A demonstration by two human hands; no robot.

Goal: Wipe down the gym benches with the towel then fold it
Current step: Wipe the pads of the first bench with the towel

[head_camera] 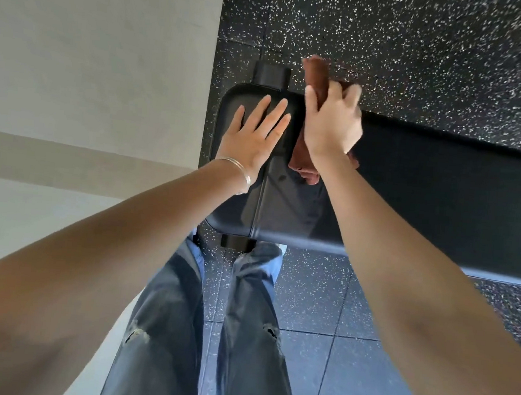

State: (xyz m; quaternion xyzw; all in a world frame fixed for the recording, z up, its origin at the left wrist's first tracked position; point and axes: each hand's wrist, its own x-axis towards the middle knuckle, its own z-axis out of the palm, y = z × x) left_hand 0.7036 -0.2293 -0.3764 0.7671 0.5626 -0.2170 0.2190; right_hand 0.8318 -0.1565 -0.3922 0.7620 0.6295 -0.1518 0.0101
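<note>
L hand (254,141): flat on the black desk (426,193), palm down near its left end. Fingers (278,110) straight, a little spread, holding nothing, just pressing on the pad. Thin bracelet (243,173) at that wrist.

R hand (331,126): fingers (336,93) curled tight over a brown towel (316,73), thumb on the left side of the bunch, other fingers wrapped over top & right. Slight motion blur on the knuckles, but the grip reads clearly.

Towel is bunched into a long roll-like wad. Long axis runs across the desk's width, far edge to near side, approx. at right angles to the desk's own length, which heads off to the right. One end sticks out beyond the fingertips, past the desk's far edge and over the speckled floor (424,38). The other end hangs out below the heel of the R hand, lying on the pad next to a seam; a faint reflection of it shows in the shiny vinyl.

Towel sits just right of the L hand's fingertips; can't tell if they touch. Hands close together, R a bit farther out.

Black frame foot (271,74) shows past the far edge. Jeans (251,322) below, pale wall (93,41) at left.
</note>
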